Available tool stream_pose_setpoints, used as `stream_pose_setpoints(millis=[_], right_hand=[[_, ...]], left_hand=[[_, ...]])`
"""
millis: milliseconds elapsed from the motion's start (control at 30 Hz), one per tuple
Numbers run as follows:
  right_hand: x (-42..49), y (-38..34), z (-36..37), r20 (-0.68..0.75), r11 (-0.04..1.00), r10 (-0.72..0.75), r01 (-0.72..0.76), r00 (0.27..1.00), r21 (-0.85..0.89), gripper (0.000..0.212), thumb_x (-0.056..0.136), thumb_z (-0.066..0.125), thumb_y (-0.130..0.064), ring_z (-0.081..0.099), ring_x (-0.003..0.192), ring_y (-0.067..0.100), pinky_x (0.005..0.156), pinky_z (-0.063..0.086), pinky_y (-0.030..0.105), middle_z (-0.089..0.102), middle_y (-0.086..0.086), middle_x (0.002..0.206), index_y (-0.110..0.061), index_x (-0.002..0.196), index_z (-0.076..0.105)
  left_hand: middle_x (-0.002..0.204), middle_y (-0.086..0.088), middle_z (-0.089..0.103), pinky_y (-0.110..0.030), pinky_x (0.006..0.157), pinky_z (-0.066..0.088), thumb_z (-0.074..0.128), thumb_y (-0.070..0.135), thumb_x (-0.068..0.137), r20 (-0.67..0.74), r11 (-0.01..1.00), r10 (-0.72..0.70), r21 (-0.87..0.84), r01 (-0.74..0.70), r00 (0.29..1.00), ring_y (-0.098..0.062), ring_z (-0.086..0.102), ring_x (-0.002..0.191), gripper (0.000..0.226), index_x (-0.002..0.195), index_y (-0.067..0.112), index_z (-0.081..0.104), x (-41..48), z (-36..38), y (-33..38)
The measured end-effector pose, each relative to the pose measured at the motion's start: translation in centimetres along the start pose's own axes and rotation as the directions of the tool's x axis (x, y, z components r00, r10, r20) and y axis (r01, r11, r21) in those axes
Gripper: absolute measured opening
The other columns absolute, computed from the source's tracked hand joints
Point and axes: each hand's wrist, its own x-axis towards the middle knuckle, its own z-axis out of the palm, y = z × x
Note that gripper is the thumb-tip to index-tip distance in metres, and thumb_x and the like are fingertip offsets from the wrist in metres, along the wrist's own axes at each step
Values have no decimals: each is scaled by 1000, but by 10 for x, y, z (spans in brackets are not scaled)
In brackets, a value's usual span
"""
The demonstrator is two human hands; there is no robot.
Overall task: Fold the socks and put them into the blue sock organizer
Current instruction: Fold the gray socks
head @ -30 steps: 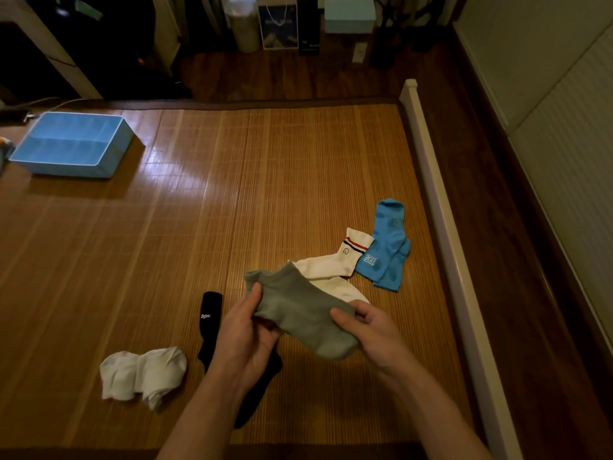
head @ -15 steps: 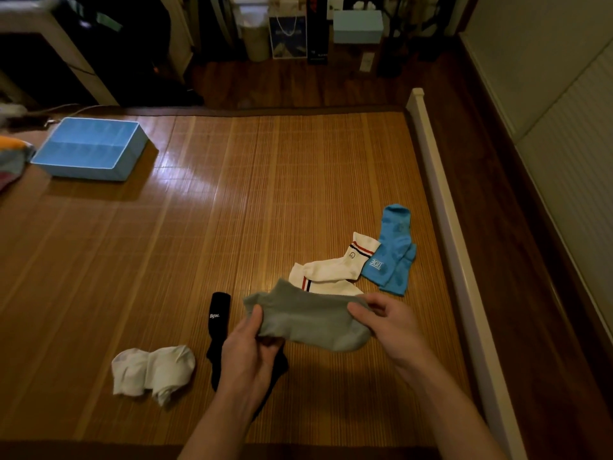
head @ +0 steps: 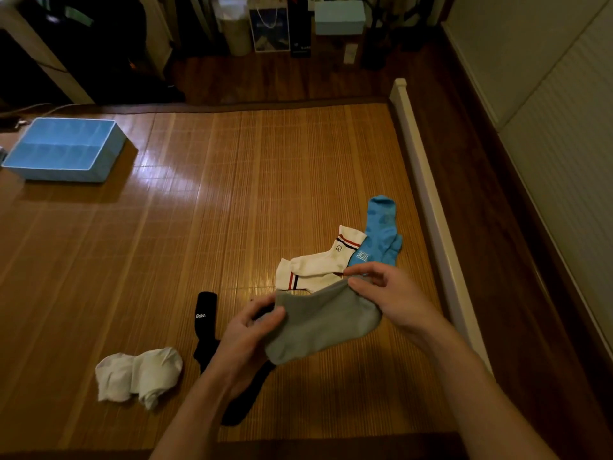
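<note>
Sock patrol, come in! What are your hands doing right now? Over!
Left hand and right hand pinch grey sock. Blue organizer far left on mat. Nothing blocks the way.

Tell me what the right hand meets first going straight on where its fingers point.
Beyond the grey sock it pinches, the right hand would probably meet the white striped socks first; its height above them is unclear.

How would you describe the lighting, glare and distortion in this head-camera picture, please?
Head view: dim, warm light; bright glare on the bamboo mat beside the blue sock organizer; top-left background nearly black; wide-angle lens slightly bows the white rail; the grey sock, left hand and right hand look reasonably sharp.
</note>
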Motion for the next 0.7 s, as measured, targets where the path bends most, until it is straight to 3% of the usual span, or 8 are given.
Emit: stream_pose_setpoints(millis=[100,167,233,367,467,533,633,700], right_hand=[[1,0,-13,6,1000,-15,15,1000,-6,14,90,74,-23,68,99,5,81,58,22,72,-5,109,-28,103,76],[1,0,-16,10,1000,-26,26,1000,1,14,88,76,-23,69,93,0,72,56,16,74,-6,104,-28,100,77],[0,1,-16,47,1000,-17,18,999,-14,14,86,78,-25,70,94,1,71,55,15,76,-7,100,-30,99,77],[-4,-1,-9,201,999,2,6,980,-41,13,84,79,-29,72,91,4,72,55,16,77,-7,93,-33,96,77],[-9,-7,-3,347,999,-1,18,938,-46,16,85,79,-30,72,85,8,75,58,20,74,-2,86,-33,101,75],[-13,-11,-1,419,998,-20,45,908,-50,19,85,79,-29,71,86,9,78,58,21,72,0,85,-33,103,74],[-17,-16,0,450,986,-59,122,891,-113,20,84,80,-32,71,88,8,80,58,23,71,5,93,-37,102,74],[-18,-17,3,437,974,-89,169,895,-149,21,83,80,-33,70,89,13,80,59,28,71,4,94,-37,103,73]], left_hand=[[117,-12,74,-33,78,61,95,40,65,149,977,-43,214,10,988,-32,74,105,55,111,18,76,-2,-6,-1],[121,-16,71,-34,82,60,86,30,77,182,975,-49,224,8,982,-33,73,106,42,112,12,75,-5,-8,-2],[125,-16,69,-36,85,59,85,32,77,249,976,-124,206,73,961,-34,70,111,51,122,11,71,-8,-5,-1],[116,-9,71,-38,89,56,90,62,61,355,934,-218,347,89,909,-26,70,104,84,116,2,66,-16,16,-1],[135,-8,65,-41,105,50,77,79,63,427,937,-278,318,145,861,-29,61,125,98,134,14,64,-20,28,-6],[142,-7,63,-39,106,50,72,84,63,447,937,-303,299,179,841,-29,58,132,101,139,19,61,-24,36,-5],[119,-1,74,-28,91,54,83,73,62,452,930,-316,320,179,834,-19,69,110,89,123,10,66,-25,45,-2],[114,-4,75,-30,90,55,82,55,77,468,925,-296,357,128,833,-19,71,106,61,114,9,70,-22,49,-3]])
